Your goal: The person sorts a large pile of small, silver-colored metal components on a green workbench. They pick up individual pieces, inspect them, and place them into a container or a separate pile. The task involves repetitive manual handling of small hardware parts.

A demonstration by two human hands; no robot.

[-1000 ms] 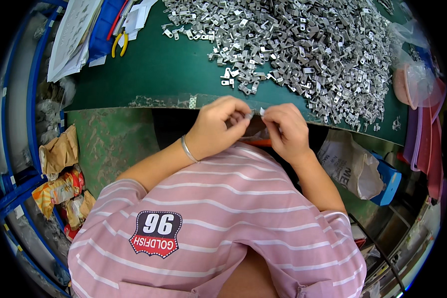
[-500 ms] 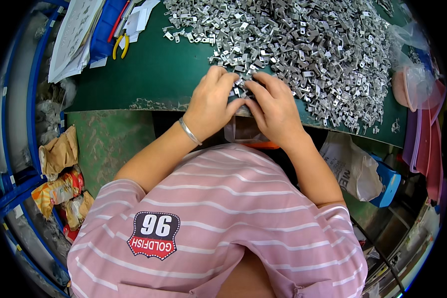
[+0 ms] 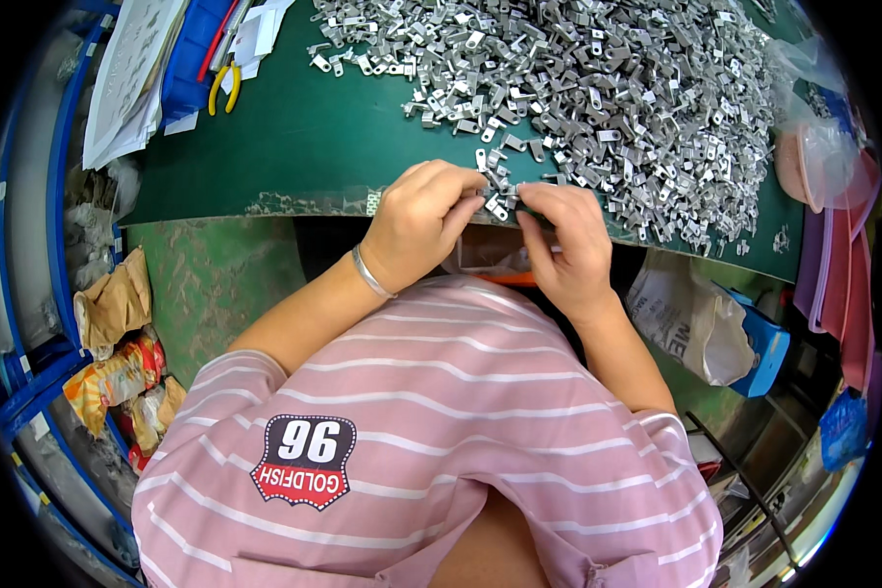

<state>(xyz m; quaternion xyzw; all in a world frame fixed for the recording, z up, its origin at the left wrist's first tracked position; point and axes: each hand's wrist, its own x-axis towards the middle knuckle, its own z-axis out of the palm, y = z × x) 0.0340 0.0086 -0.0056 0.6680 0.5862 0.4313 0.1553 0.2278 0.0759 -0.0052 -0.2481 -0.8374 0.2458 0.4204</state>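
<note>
Small silver metal brackets with holes form a large pile on the green table. A few separate brackets lie at the table's near edge, between my two hands. My left hand, with a silver bangle on the wrist, has its thumb and fingers closed in a pinch beside these brackets; what is between the fingertips is too small to make out. From the other side, the fingertips of my right hand reach the same brackets, with thumb and forefinger a little apart.
At the far left are stacked papers, a blue bin and yellow-handled pliers. A pink container with clear plastic stands at the right. Blue shelving runs along the left. Below the table hangs a pale bag.
Both hands have drawn slightly nearer to me and spread apart, uncovering the few brackets between them. My right hand has shifted right. The whole view has shifted slightly.
</note>
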